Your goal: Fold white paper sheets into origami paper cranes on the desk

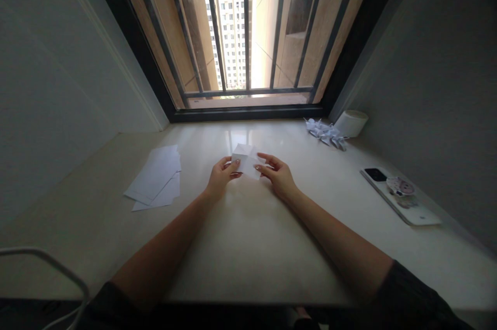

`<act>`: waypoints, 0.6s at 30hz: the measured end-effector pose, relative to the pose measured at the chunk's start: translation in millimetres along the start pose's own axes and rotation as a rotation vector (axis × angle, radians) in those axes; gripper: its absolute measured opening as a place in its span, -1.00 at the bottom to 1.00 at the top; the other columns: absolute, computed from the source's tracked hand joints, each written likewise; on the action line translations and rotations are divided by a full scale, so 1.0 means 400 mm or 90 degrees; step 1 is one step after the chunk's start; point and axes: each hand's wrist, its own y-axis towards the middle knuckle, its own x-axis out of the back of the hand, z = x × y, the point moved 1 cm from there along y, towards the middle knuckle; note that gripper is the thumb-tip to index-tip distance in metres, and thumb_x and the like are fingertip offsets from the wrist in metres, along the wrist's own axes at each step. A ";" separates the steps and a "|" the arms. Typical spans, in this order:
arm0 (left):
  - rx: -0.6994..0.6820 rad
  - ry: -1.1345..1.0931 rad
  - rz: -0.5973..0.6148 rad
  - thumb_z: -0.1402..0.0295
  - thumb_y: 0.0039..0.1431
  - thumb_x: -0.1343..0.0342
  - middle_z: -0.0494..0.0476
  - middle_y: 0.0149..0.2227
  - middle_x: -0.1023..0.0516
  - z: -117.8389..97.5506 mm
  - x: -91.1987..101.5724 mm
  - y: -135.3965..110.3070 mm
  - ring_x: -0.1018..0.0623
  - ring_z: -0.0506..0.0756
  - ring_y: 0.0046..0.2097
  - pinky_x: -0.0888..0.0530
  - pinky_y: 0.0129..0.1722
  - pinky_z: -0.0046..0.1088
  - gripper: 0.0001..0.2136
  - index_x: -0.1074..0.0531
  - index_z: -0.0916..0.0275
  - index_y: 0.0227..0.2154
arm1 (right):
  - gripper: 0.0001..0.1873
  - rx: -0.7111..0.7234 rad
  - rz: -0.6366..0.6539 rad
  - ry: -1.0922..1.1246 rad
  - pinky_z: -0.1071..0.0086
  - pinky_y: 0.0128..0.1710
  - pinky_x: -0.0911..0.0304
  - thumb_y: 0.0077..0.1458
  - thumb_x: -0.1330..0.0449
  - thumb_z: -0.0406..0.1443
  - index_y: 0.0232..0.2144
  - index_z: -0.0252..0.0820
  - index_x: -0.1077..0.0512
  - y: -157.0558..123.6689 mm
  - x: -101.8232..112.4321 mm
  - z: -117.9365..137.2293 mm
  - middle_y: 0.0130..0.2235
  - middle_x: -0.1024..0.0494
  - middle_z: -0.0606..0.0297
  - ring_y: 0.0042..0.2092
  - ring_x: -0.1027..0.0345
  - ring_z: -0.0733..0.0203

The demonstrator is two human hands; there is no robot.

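Note:
A small folded piece of white paper (247,158) lies at the middle of a pale sill-like table (248,247) below a barred window. My left hand (222,175) pinches its left edge with thumb and fingers. My right hand (277,174) grips its right edge, fingers curled over the paper. Both forearms reach in from the near edge.
A loose stack of white sheets (156,178) lies to the left. Several small folded paper figures (325,133) and a white roll (351,123) sit at the back right. A phone (399,195) with a sticker lies along the right wall. A white cable (50,268) loops at the near left.

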 end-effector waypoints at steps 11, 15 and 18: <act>-0.057 0.073 0.028 0.20 -0.17 -0.30 0.11 -0.37 -0.56 0.006 -0.001 -0.005 -0.52 0.01 -0.35 -0.46 -0.30 -0.47 -0.68 -0.46 0.31 -0.39 | -0.48 0.003 -0.015 0.011 0.38 -0.40 -0.28 -0.34 -0.40 -0.21 -0.20 -0.10 -0.49 0.003 0.002 -0.004 -0.39 -0.52 0.36 -0.43 -0.36 0.31; -0.023 0.015 0.023 0.19 -0.16 -0.28 0.14 -0.28 -0.55 -0.005 0.000 -0.005 -0.52 0.03 -0.29 -0.46 -0.27 -0.45 -0.64 -0.48 0.30 -0.29 | -0.51 -0.005 0.010 0.001 0.37 -0.42 -0.26 -0.33 -0.40 -0.20 -0.22 -0.13 -0.52 0.000 -0.002 -0.001 -0.50 -0.47 0.39 -0.49 -0.28 0.34; -0.011 -0.025 0.027 0.18 -0.15 -0.28 0.14 -0.30 -0.52 -0.007 0.000 -0.005 -0.51 0.04 -0.32 -0.48 -0.32 -0.41 -0.61 -0.45 0.30 -0.26 | -0.51 -0.002 0.039 -0.030 0.35 -0.43 -0.25 -0.33 -0.40 -0.17 -0.23 -0.14 -0.52 -0.005 -0.007 0.005 -0.59 -0.39 0.45 -0.53 -0.22 0.35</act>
